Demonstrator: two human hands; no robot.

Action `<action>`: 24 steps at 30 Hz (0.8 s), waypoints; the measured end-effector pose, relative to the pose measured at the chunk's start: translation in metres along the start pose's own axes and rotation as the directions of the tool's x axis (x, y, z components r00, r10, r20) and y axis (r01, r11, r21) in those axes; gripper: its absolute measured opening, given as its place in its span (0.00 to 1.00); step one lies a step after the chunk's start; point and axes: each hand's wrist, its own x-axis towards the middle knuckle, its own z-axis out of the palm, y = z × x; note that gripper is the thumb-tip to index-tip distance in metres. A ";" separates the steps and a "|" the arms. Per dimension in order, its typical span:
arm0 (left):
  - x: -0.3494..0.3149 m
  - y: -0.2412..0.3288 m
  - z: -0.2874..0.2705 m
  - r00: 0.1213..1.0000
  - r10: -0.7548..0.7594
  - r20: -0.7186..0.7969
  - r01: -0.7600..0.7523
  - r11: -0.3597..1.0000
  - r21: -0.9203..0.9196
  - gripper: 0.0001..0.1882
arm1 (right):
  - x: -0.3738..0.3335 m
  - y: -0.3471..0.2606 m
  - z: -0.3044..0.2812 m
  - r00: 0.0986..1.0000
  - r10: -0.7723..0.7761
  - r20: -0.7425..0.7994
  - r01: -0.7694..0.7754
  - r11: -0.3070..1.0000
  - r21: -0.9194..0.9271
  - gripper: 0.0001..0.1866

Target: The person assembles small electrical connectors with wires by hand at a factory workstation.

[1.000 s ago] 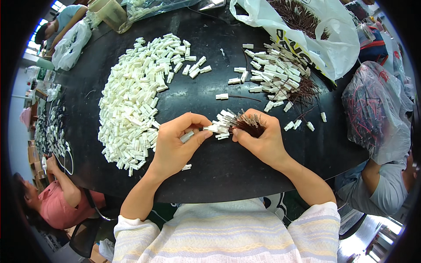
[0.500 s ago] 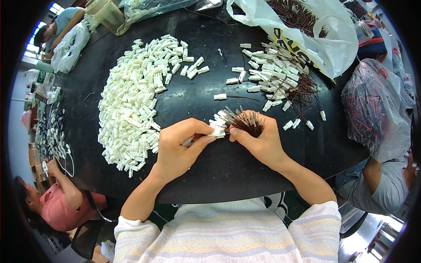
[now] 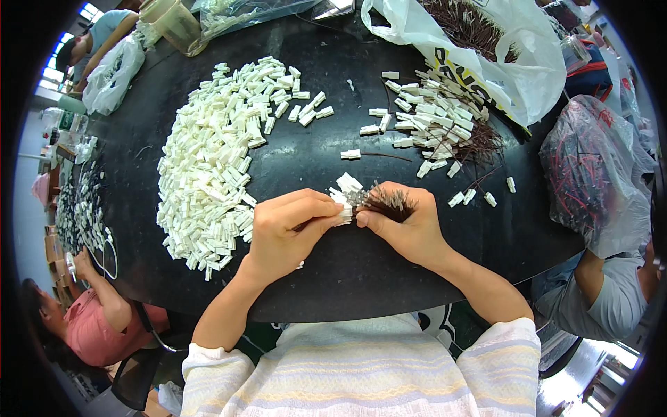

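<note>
My left hand (image 3: 288,226) is closed, its thumb and fingers pinching small white plastic connector housings (image 3: 343,201). Held in my closed right hand (image 3: 413,229) is a bundle of brown wires (image 3: 391,201) with metal terminals at their tips. Both hands meet over the near middle of the black table, and the wire tips come right up to the housings. Fingers hide how each wire sits against a housing. A large heap of loose white housings (image 3: 205,167) lies left of my left hand. Beyond my right hand is a pile of housings fitted with brown wires (image 3: 445,118).
A white plastic bag (image 3: 535,69) with more brown wires stands at the back right of the black table (image 3: 313,278). Right of it sits a clear bag of red and dark wires (image 3: 590,167). A beaker-like container (image 3: 174,28) stands far left. Other people sit around.
My right thumb and the wire bundle have shifted slightly left, closer to the housings in my left hand. The housings there are now tilted differently.
</note>
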 end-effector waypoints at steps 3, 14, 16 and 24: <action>0.002 0.004 -0.004 1.000 -0.020 0.020 0.020 1.000 -0.019 0.07 | 0.001 0.001 -0.001 0.991 0.133 -0.022 -0.130 0.986 0.105 0.04; -0.003 0.002 0.005 0.999 -0.040 0.016 0.040 0.999 -0.033 0.06 | 0.004 0.001 -0.002 0.995 -0.096 -0.037 0.093 0.992 -0.090 0.03; -0.003 0.000 0.009 0.999 -0.029 -0.016 0.029 0.999 -0.030 0.05 | 0.003 0.002 -0.001 0.991 -0.121 -0.057 0.116 0.989 -0.092 0.03; 0.007 -0.023 -0.026 0.676 -0.565 0.473 0.247 -0.431 -0.868 0.13 | 0.003 -0.002 -0.004 0.967 0.196 -0.165 -0.153 0.958 0.240 0.05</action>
